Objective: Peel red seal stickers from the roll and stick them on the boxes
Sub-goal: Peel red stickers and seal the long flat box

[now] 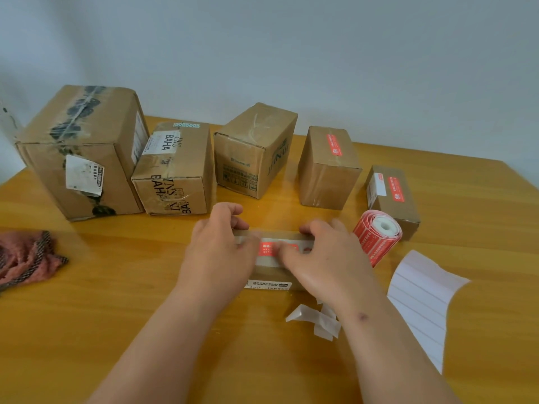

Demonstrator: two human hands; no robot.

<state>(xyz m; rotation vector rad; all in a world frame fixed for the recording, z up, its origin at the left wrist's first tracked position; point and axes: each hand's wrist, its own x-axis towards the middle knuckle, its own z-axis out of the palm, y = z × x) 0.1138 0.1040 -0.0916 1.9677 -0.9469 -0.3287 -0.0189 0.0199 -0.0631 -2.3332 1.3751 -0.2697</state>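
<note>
Both hands rest on a small flat cardboard box [272,265] lying on the wooden table [87,316] right in front of the person. The left hand [217,252] curls over the box's left end, fingers hooked on the far edge and thumb on top, gripping it. The right hand [323,258] lies palm down over the right part of the box, its fingers pressed flat on a red sticker [269,247] that runs along the box's top; the picture is blurred there, so how much of the sticker is stuck down cannot be told. A white label shows on the near side of that box. Just to the right of the right hand lies the roll of red stickers [376,236], on its side with its white core facing the camera. A strip of blank white backing paper [420,301] trails from it toward the near right edge, and some torn white paper scraps [318,319] lie beside the right forearm. Along the far side stand five more boxes: a large box [81,150] at the left, then a box marked BAHA [175,170], a third box [253,150], and two smaller ones, the fourth box [328,167] and the fifth box [392,196], each with a red sticker already on it. A pink cloth [26,258] lies at the left edge.
</note>
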